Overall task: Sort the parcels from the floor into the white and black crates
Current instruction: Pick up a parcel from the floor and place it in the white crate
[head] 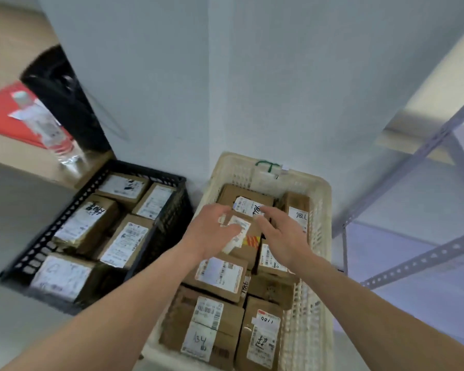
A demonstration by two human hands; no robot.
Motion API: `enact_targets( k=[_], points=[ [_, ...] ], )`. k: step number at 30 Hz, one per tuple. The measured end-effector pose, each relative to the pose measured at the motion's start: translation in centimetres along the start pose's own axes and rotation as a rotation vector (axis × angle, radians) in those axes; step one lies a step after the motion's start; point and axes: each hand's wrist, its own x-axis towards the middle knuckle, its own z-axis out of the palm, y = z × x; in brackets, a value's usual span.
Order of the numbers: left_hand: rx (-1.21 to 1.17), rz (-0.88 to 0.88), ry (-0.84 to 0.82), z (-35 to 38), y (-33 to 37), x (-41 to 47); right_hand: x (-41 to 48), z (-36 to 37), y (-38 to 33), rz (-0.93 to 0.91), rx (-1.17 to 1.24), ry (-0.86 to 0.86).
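Observation:
A white crate (322,236) stands on the floor against the wall and holds several brown cardboard parcels with white labels. A black crate (65,210) to its left also holds several labelled parcels. Both my hands are over the middle of the white crate. A small brown parcel (249,238) with a white label and an orange-striped sticker lies between them, on top of the other parcels. My left hand (212,231) grips its left end, thumb on the label. My right hand (281,234) touches its right side with fingers stretched out.
A metal angle-iron shelf frame (413,170) stands right of the white crate. Behind the black crate, a clear water bottle (43,124) lies on a red sheet (3,111) on a wooden surface, beside a dark object (65,103). A pale wall rises behind both crates.

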Motion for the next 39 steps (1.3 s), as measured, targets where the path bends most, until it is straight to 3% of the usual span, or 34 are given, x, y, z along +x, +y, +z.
enact_targets(
  k=[8, 20, 28, 39],
  points=[
    [0.136, 0.014, 0.304, -5.0, 1.9, -9.0, -4.9, -0.7, -7.4, -0.291, 0.009, -0.086],
    [0.106, -0.059, 0.61, -7.7, 0.8, -25.3, -14.1, 2.5, -14.6, -0.643, -0.132, -0.27],
    [0.05, -0.178, 0.812, -10.0, -4.4, -37.7, -23.1, 9.8, -20.2, -0.813, -0.139, -0.415],
    [-0.017, -0.408, 1.093, -10.5, -15.0, -62.4, -43.1, 24.9, -25.6, -0.979, -0.117, -0.677]
  ],
)
